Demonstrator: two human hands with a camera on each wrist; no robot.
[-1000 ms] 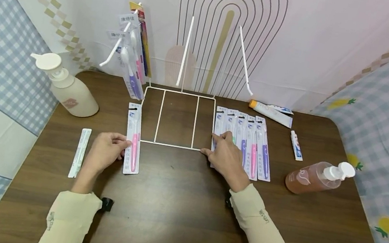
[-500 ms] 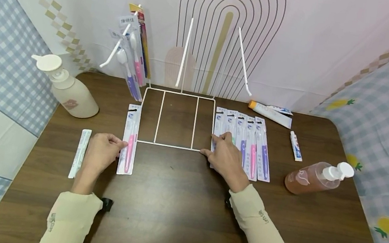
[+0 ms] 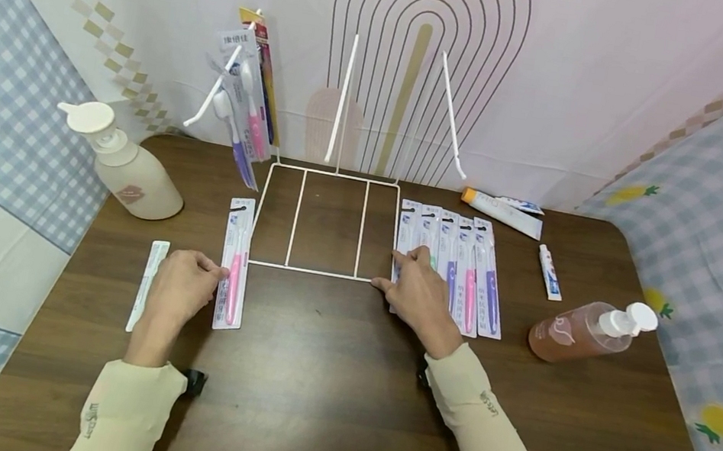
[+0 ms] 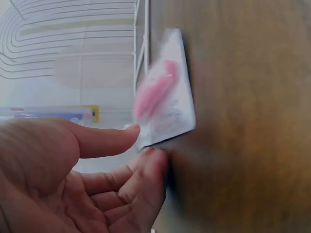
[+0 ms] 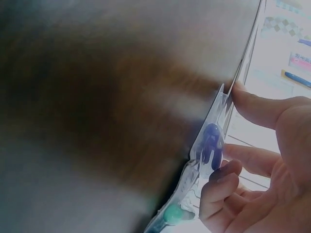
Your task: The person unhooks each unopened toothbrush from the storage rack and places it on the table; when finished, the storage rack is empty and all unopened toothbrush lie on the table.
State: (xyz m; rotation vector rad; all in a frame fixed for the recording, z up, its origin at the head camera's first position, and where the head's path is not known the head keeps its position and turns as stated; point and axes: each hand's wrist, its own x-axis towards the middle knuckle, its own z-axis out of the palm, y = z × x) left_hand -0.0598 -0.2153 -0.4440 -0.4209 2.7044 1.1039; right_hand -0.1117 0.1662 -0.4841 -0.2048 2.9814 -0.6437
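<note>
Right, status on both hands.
Left hand pinches pink toothbrush pack flat on table. Right hand rests on pack row, thumb touching rack.

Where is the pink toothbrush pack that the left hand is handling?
In the head view the pink toothbrush pack lies flat on the table, left of the white wire rack, with the left hand touching its left edge.
</note>
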